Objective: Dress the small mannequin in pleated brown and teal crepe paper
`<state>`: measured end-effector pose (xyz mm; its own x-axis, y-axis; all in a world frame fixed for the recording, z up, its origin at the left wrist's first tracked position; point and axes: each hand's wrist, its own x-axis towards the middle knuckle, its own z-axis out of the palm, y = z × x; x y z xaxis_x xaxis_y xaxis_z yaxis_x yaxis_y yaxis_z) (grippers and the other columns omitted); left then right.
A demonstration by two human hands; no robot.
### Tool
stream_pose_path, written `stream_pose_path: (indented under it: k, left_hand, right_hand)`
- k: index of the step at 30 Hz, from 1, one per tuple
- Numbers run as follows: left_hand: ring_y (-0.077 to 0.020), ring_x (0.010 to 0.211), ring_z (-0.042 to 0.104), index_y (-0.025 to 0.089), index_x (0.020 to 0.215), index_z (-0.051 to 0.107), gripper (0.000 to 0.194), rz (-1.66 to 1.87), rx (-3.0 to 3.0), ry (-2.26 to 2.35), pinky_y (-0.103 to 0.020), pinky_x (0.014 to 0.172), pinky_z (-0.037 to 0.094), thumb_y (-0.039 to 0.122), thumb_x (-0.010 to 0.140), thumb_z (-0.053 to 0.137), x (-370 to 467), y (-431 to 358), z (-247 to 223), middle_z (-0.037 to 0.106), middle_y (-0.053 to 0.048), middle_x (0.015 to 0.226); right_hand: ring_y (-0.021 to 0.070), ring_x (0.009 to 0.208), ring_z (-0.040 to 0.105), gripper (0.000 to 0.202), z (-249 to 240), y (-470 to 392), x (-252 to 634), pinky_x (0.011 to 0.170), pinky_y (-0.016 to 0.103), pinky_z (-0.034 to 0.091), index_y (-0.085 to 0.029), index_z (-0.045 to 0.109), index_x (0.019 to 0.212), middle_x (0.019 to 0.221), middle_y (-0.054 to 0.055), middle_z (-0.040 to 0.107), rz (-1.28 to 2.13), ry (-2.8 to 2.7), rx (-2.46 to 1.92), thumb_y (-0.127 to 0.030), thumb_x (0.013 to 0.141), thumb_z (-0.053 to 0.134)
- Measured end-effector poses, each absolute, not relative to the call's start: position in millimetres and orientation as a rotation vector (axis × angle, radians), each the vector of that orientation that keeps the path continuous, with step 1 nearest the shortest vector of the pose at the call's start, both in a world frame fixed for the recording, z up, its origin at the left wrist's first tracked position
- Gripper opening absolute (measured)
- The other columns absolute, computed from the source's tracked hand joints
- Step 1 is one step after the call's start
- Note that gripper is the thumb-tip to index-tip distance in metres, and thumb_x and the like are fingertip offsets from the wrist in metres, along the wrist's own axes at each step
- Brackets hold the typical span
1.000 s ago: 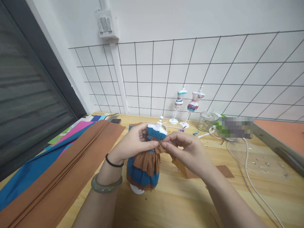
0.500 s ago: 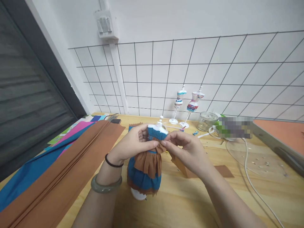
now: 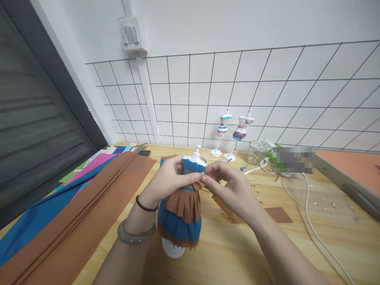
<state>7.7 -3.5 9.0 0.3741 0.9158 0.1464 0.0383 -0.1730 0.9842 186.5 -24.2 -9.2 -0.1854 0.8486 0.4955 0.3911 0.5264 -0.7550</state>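
Observation:
A small white dress form (image 3: 194, 163) wears a blue and brown layered paper dress (image 3: 181, 221), with its round white base (image 3: 173, 249) showing below. My left hand (image 3: 169, 178) wraps round the back and side of the form, its thumb pressed on the brown piece at the chest. Beside it, my right hand (image 3: 228, 184) pinches the end of a brown paper strip (image 3: 221, 204) against the bodice. That strip hangs below my right palm and runs down toward the table, partly hidden.
Brown and blue paper sheets (image 3: 89, 206) cover the left side. Two painted mini dress forms (image 3: 222, 128) (image 3: 242, 128), a glass jar (image 3: 259, 153) and a white cable (image 3: 308, 213) are behind and right. An orange-topped tray (image 3: 353, 170) lies far right.
The form has tilted and shifted slightly left and down, with more of its base showing. Both hands have moved a little with it and still hold the bodice.

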Motion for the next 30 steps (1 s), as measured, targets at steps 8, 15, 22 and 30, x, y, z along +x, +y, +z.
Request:
stream_pose_path:
  k: [8,15,22,30]
  left_hand:
    - [-0.0147,0.078,0.064,0.013,0.086,0.063,0.024,1.064,1.318,0.804,-0.026,0.073,0.05,0.028,0.07,0.075,8.7,-2.0,8.8,0.069,-0.003,0.083]
    - [-0.015,0.077,0.064,0.015,0.085,0.062,0.025,1.07,1.305,0.804,-0.028,0.073,0.05,0.026,0.068,0.076,9.2,-3.9,10.9,0.069,-0.002,0.082]
    - [-0.0176,0.08,0.063,0.015,0.089,0.061,0.032,1.063,1.411,0.85,-0.029,0.071,0.049,0.036,0.069,0.074,6.1,-3.9,9.1,0.067,-0.003,0.081]
    - [-0.0106,0.062,0.055,0.017,0.077,0.05,0.033,1.094,1.393,0.987,-0.024,0.058,0.044,0.033,0.067,0.076,9.4,-6.0,13.8,0.057,0.004,0.065]
  right_hand:
    - [0.022,0.094,0.055,0.024,-8.7,-29.5,187.3,0.078,0.039,0.047,-0.021,0.057,0.101,0.097,0.008,0.058,-0.012,-2.019,-0.747,-0.008,0.082,0.052]
    - [0.0204,0.08,0.057,0.021,-10.9,-32.4,178.8,0.068,0.036,0.043,-0.021,0.058,0.097,0.086,0.007,0.065,-0.267,-2.034,-0.721,-0.008,0.08,0.055]
    - [0.0223,0.083,0.056,0.026,-10.7,-36.4,176.0,0.074,0.04,0.041,-0.02,0.057,0.101,0.087,0.007,0.068,-0.358,-1.979,-0.796,-0.006,0.078,0.058]
    - [0.0218,0.081,0.053,0.022,-15.8,-35.2,180.9,0.071,0.038,0.039,-0.02,0.056,0.095,0.081,0.006,0.066,-0.479,-2.03,-0.726,-0.005,0.08,0.058]
